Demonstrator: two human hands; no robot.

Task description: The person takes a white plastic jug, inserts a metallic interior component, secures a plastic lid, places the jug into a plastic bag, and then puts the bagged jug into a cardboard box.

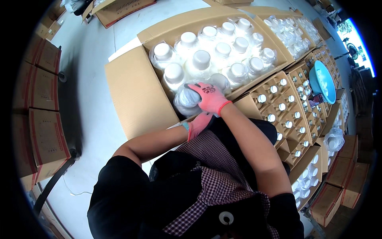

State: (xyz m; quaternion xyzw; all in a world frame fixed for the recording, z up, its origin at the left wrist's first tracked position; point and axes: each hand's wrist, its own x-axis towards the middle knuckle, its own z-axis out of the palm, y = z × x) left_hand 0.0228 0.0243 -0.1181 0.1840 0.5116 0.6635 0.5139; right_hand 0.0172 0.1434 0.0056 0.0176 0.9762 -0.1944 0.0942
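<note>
A large open carton (pixel 230 93) in front of me holds several white-capped bottles (pixel 201 59), each in clear plastic wrapping. My right hand (pixel 212 96), in a pink glove with grey fingertips, is closed on a plastic-wrapped bottle (pixel 187 101) at the carton's near left corner. Its fingers reach over the top of the wrap. My left hand (pixel 197 125), also gloved in pink, is at the carton's near edge, just below the right wrist. The right hand and the carton edge hide its fingertips.
To the right stand divided cartons (pixel 284 109) of small white-capped bottles, with a blue basin (pixel 322 81) on top. Another carton of wrapped bottles (pixel 284 36) sits beyond. One carton flap (pixel 137 93) sticks out left. Closed cartons (pixel 45 135) are stacked along the left side.
</note>
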